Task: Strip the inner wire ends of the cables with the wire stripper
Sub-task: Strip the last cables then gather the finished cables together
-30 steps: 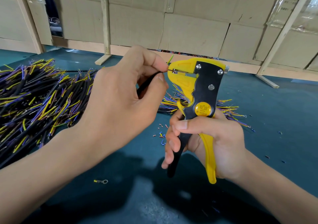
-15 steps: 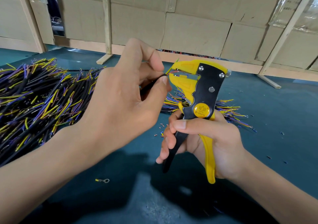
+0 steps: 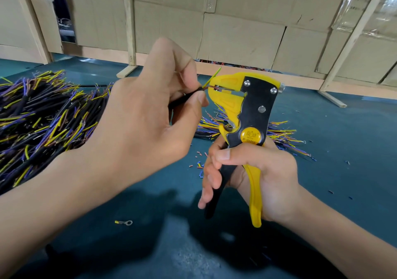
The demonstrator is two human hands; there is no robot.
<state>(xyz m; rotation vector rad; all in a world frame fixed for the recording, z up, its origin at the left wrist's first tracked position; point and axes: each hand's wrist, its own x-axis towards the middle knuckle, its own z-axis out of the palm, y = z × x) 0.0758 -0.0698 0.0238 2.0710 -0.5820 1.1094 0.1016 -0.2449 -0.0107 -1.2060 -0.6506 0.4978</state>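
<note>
Two bare forearms, no sleeves, no gloves, no rings/watch. Left hand (image 3: 137,126) & right hand (image 3: 260,178): nails short, plain, thumbnails visible on both.

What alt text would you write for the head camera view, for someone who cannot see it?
A person's left hand pinches a black cable, feeding a brown inner wire into a yellow-and-black wire stripper gripped by the right hand. A pile of cables lies left on the teal table.
</note>
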